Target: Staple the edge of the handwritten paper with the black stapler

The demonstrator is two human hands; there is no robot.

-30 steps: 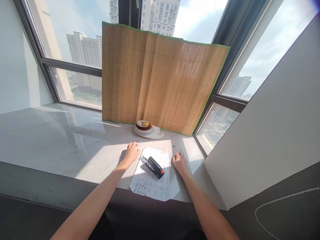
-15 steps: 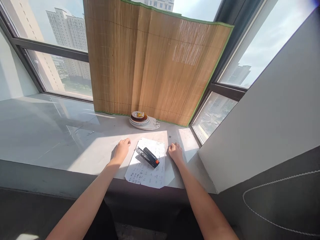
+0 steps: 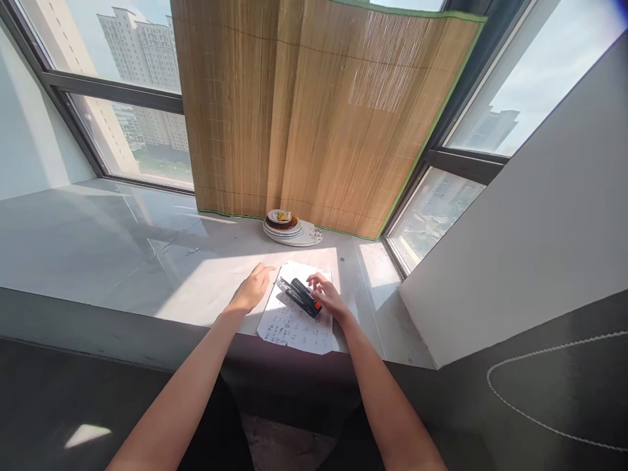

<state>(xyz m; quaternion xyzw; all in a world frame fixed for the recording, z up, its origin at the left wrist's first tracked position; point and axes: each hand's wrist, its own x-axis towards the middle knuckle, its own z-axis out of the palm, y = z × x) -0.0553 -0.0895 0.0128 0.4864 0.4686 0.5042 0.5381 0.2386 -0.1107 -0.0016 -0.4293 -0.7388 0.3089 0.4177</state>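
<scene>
A black stapler [image 3: 300,299] with an orange-red patch at its near end lies at a slant on handwritten white sheets [image 3: 289,335] on the sill. Its far end splits into two arms. My right hand [image 3: 326,294] hovers at the stapler's right side, fingers curved and apart; whether the fingertips touch it I cannot tell. Just left of the paper's upper corner, my left hand [image 3: 255,286] holds nothing, its index finger stretched toward the sheets.
Stacked plates [image 3: 283,229] stand behind the paper, beside an oval white plate [image 3: 311,233]. A bamboo blind [image 3: 314,124] hangs in front of the windows. The pale sill [image 3: 147,261] ends at a front edge near my forearms. A slanting wall [image 3: 510,216] borders the right; a corded loop [image 3: 495,386] hangs there.
My right hand has moved left from the sill to the stapler, its fingers opening. My left hand has shifted closer to the paper and stretched out its index finger. The view has tilted slightly.
</scene>
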